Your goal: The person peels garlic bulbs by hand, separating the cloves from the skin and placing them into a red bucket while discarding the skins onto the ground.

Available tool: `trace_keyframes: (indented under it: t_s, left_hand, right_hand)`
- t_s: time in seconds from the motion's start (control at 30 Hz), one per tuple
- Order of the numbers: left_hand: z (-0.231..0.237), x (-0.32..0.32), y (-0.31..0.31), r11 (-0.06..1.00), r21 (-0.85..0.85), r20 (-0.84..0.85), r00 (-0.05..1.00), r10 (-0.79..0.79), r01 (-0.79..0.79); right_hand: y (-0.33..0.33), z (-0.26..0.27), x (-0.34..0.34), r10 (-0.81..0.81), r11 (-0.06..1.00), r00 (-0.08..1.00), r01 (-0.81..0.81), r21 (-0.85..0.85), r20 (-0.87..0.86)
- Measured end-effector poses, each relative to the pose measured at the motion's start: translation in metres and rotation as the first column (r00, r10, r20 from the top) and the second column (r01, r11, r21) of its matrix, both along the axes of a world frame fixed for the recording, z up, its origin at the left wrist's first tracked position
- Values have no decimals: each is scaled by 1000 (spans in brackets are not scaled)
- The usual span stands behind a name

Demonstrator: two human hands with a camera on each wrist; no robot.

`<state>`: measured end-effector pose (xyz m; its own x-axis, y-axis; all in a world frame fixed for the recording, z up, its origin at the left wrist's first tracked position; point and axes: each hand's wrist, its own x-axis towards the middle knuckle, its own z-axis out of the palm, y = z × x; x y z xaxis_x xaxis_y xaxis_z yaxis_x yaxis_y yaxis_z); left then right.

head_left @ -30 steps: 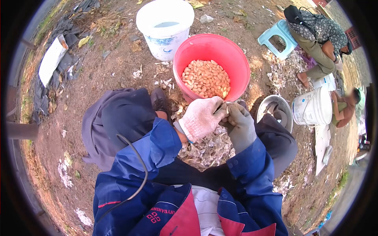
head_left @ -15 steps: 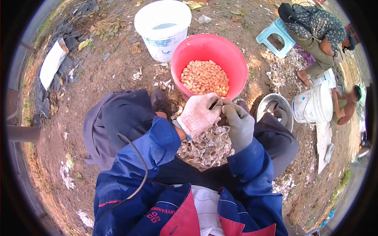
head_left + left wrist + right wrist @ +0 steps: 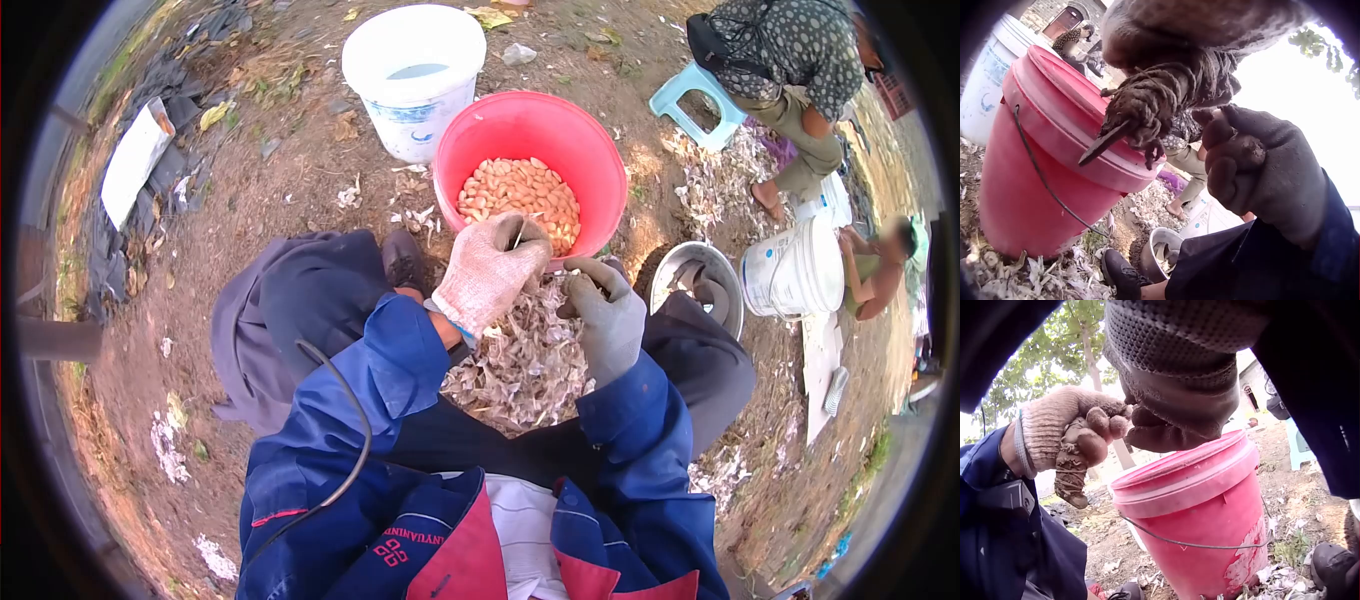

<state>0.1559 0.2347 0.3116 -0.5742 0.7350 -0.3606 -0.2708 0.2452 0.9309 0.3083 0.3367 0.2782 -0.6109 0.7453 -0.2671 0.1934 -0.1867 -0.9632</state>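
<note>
Your left grip (image 3: 493, 272) is clamping a cord-wrapped blade (image 3: 1109, 142) near the red bucket (image 3: 598, 140). Your right grip (image 3: 608, 312) is standing just beside it with curled fingers; whether they are pinching something, I am not able to tell. Pale cloves (image 3: 520, 188) are lying in the bucket, dry skins (image 3: 525, 365) below. You are probably peeling cloves; the next move is probably calling for dropping a finished one inside, or taking another.
</note>
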Motion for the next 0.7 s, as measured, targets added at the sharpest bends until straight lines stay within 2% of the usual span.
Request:
trace_keyframes:
  t_s: [0.1, 0.23, 0.27, 0.3, 0.37, 0.43, 0.5, 0.57, 0.63, 0.7]
  left_hand:
    - [0, -4, -4, 993, 91, 55, 996, 76, -81]
    - [8, -11, -12, 988, 105, 143, 985, 101, -117]
    - [7, -12, -13, 988, 110, 113, 989, 94, -107]
    - [4, -14, -15, 987, 114, 111, 989, 98, -110]
    - [-1, -17, -17, 988, 129, 4, 997, 82, -82]
    - [5, -19, -19, 991, 98, 35, 996, 87, -90]
    - [3, -21, -21, 997, 35, 17, 997, 73, -73]
    - [-6, -19, -20, 997, 50, -35, 997, 65, -64]
    - [-13, -17, -17, 997, 76, -151, 988, 45, -34]
    - [-16, -18, -15, 1000, 21, -166, 986, 2, 1]
  right_hand:
    - [6, 2, -5, 0, 1000, 1000, 0, 2, 4]
    - [15, 8, -32, 3, 999, 999, -5, -47, -41]
    - [20, 5, -40, 52, 997, 998, -49, 52, -39]
    - [23, 3, -49, 56, 997, 998, -53, 56, -40]
    - [30, 2, -62, -24, 999, 998, 23, 30, 51]
    - [37, -8, -58, -25, 999, 999, 25, 20, 36]
    - [40, -14, -53, 20, 968, 998, -34, -249, -56]
    - [39, -16, -52, 37, 960, 997, -53, -275, -63]
    - [29, -6, -56, -31, 875, 981, -67, -479, -193]
    - [22, 2, -55, -34, 868, 977, -75, -491, -210]
